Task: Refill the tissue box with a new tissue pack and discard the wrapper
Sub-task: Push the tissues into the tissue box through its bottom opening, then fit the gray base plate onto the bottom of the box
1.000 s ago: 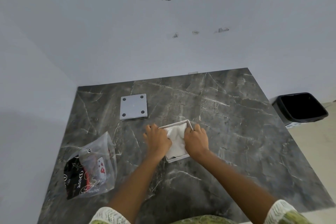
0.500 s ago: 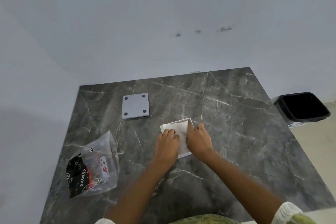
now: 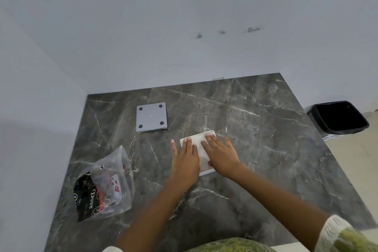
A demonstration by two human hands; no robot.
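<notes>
Your left hand (image 3: 185, 158) lies flat, fingers straight and spread, palm down on the left part of the white square tissue box (image 3: 199, 150). Your right hand (image 3: 222, 154) is flat too, fingers extended, pressing its right part. Neither hand grips anything. The box sits under both palms, mid dark marble worktop (image 3: 255, 139). The clear printed plastic wrapper (image 3: 106, 186) lies well left. The grey square lid (image 3: 151, 116) rests behind. The black bin (image 3: 339, 117) stands on the floor at right.
</notes>
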